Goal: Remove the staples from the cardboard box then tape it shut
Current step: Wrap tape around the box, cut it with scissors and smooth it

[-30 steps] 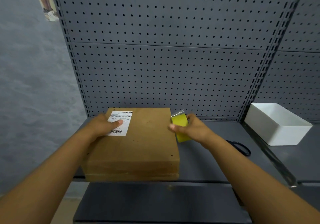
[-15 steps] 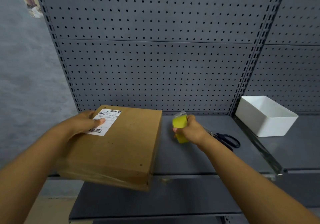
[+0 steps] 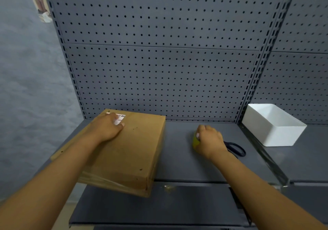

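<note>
At the far left, a paper picture hangs on the wall, half cut off by the frame of the pegboard; what it depicts is too blurred to read. Below it the cardboard box lies on the grey shelf, turned at an angle so its near corner juts past the shelf's front edge. The left hand lies flat on the box's top, fingers straight and together, covering most of the white shipping label; only a strip of barcode shows past the fingertips. A few dark specks dot the lid, but whether they are staples or holes cannot be told. Glossy streaks along the box's near side could be tape, though that is unclear.

To the right, well apart from the box, the right hand rests on the shelf with its fingers curled around a yellow object, which is almost wholly hidden under the hand, so its shape is hard to make out. Just behind the wrist, black scissors lie on the shelf, their blades hidden by the forearm. Farther right a white bin stands on the adjoining shelf.
</note>
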The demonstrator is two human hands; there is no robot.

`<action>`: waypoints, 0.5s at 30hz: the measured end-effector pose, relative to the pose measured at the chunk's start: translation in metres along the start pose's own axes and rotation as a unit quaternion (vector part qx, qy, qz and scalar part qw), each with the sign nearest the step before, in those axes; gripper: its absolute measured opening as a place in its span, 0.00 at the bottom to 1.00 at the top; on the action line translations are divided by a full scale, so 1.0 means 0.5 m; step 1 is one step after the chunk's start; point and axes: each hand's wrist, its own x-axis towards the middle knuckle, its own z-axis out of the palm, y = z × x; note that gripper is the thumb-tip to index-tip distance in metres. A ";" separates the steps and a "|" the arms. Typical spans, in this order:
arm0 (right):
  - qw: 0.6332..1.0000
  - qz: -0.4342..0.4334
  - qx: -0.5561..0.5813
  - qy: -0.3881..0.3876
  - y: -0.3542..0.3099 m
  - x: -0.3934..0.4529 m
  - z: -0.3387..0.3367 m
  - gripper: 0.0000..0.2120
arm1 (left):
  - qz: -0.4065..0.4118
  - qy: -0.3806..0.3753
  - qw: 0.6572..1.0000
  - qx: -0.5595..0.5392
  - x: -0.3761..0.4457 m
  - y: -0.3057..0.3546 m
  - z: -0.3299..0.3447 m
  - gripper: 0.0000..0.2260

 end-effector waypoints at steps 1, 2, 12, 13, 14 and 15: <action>0.998 -0.014 0.041 0.043 -0.018 -0.003 -0.008 0.19 | -0.029 0.003 1.000 0.009 0.002 -0.018 -0.006 0.27; 0.992 -0.028 0.113 0.054 -0.041 -0.007 -0.020 0.21 | -0.064 0.006 0.998 0.016 0.004 -0.037 -0.011 0.30; 0.890 -0.084 0.418 -0.158 -0.196 -0.036 -0.050 0.16 | -0.130 -0.052 0.982 -0.126 -0.006 -0.111 -0.042 0.29; 0.887 -0.073 0.429 -0.153 -0.189 -0.033 -0.050 0.16 | -0.129 -0.063 0.981 -0.132 -0.006 -0.114 -0.049 0.28; 0.884 -0.063 0.442 -0.142 -0.180 -0.030 -0.050 0.17 | -0.126 -0.074 0.981 -0.128 -0.004 -0.115 -0.054 0.28; 0.882 -0.056 0.450 -0.126 -0.170 -0.029 -0.050 0.22 | -0.116 -0.084 0.982 -0.122 -0.001 -0.112 -0.056 0.27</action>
